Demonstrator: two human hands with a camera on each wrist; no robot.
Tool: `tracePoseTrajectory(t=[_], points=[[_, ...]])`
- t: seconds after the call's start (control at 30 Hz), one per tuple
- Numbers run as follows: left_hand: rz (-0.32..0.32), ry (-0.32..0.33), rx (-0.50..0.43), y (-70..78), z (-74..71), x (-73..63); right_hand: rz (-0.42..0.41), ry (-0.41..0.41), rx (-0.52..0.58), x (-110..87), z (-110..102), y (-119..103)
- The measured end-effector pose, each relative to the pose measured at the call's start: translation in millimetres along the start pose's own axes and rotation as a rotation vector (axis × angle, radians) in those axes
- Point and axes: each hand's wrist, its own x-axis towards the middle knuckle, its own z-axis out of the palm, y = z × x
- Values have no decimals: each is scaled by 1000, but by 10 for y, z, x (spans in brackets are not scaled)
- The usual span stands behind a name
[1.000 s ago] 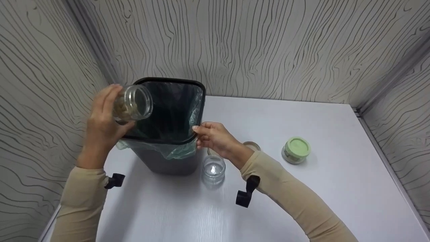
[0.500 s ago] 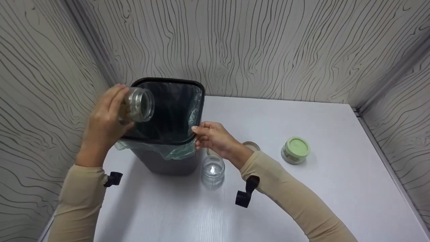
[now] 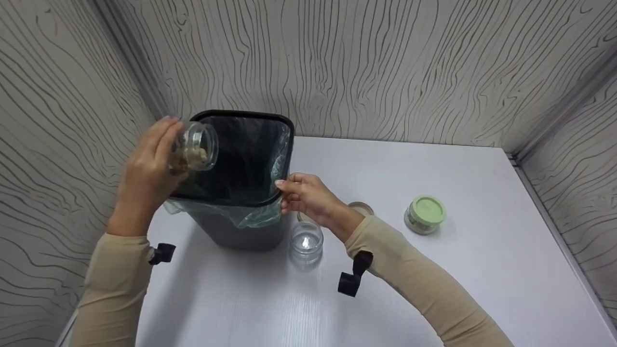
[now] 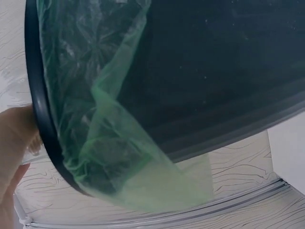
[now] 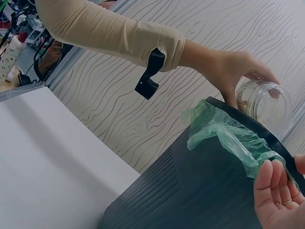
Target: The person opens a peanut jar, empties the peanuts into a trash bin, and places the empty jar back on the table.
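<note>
My left hand (image 3: 153,161) grips a clear glass jar (image 3: 206,144) on its side, its mouth facing right over the dark trash bin (image 3: 250,231). Brownish-yellow bits sit inside the jar, some near its mouth. In the right wrist view the jar (image 5: 267,102) appears beyond the bin's rim, held by the left hand (image 5: 233,71). With thumb on top and fingers below, my right hand (image 3: 308,197) pinches the bin's rim at its near right corner. A green plastic liner (image 3: 260,219) hangs over that rim; the left wrist view shows the liner (image 4: 105,119) close up.
An open clear jar (image 3: 306,241) stands on the white table (image 3: 385,299) right of the bin. A round lid (image 3: 360,208) lies behind the right wrist. Farther right stands a jar with a green lid (image 3: 426,214). Wood-patterned panels (image 3: 337,67) enclose the table.
The left hand has tilted and shifted the jar slightly; the bits inside have slid toward its mouth. The right hand and the bin stay almost still.
</note>
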Motion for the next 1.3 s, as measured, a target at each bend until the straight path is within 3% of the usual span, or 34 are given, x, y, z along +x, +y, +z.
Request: tracePoseTrajectory(t=[0.27, 0.43, 0.7, 1.3], points=[[-5, 17, 46, -32, -12, -4, 3, 5, 6, 2, 14, -5], [34, 30, 33, -33, 21, 24, -3, 6, 1, 9, 1, -19], [7, 22, 35, -39, 25, 56, -2, -7, -25, 15, -14, -11], [22, 31, 46, -47, 31, -17, 4, 6, -5, 25, -14, 17]])
